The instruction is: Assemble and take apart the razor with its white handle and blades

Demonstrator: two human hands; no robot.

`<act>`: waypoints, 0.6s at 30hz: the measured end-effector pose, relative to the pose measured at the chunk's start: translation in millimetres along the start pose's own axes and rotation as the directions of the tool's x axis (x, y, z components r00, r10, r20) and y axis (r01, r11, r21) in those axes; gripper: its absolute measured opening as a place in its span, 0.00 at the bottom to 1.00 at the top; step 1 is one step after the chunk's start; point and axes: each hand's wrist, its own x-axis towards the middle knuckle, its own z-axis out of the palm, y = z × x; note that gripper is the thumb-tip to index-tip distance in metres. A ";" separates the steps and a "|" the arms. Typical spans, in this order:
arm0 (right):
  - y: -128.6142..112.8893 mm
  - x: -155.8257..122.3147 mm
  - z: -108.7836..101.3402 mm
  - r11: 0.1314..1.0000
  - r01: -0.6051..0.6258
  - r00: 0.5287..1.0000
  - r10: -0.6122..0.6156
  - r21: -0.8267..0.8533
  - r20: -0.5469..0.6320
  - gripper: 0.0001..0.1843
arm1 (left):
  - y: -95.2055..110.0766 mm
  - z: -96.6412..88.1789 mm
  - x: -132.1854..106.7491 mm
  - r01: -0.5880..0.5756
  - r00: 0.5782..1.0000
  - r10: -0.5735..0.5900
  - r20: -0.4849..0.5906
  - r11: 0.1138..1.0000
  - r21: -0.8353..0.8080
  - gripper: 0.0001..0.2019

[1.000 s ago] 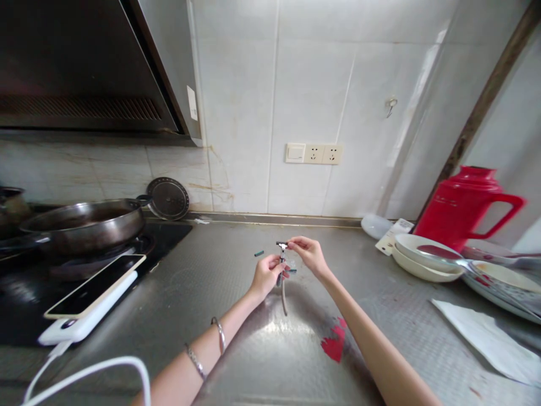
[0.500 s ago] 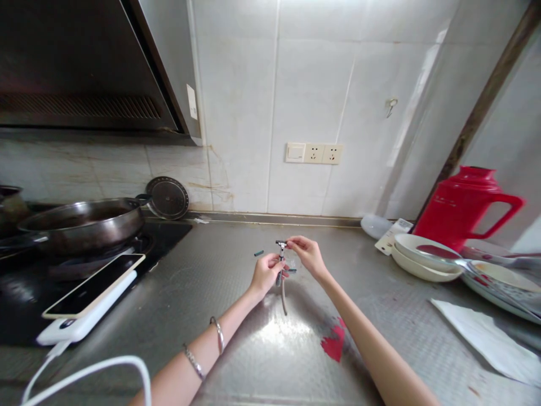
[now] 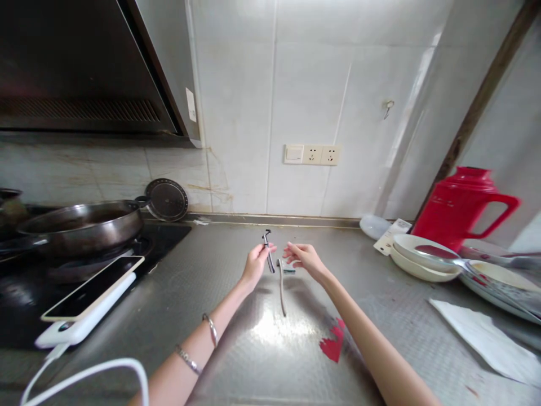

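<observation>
My left hand is closed around the handle of a slim silver-and-black razor, its head pointing up and away. To its right, my right hand hovers with fingers slightly curled and apart, and nothing shows between them. Between and below the hands, a thin grey-brown stick with a small dark head, somewhat like a toothbrush, lies on the metal counter. Beside its upper end is a small dark green strip, possibly a blade cartridge.
A pan sits on the stove at left, near a phone on a white power bank with a cable. At right are a red thermos, stacked bowls and a white paper. A red patch marks the counter.
My right hand has come off the razor's head and its fingers have loosened. My left hand has moved slightly left and up with the razor, which now tilts. The grey-brown stick shows more fully.
</observation>
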 end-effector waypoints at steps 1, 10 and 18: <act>-0.6 -1.1 1.8 0.999 0.005 1.000 -0.004 -0.033 0.030 0.21 | 1.8 -2.8 2.4 -0.005 1.000 0.005 0.004 1.000 0.005 0.13; -6.4 -13.1 25.0 0.973 0.090 0.956 -0.025 -0.212 0.291 0.23 | 15.2 -1.1 -0.3 0.229 0.968 -0.195 0.159 0.945 -0.233 0.10; -8.7 -18.8 31.2 0.989 0.039 0.907 0.024 -0.141 0.421 0.22 | 16.9 -5.3 0.2 0.316 0.934 -0.264 0.241 0.924 -0.215 0.11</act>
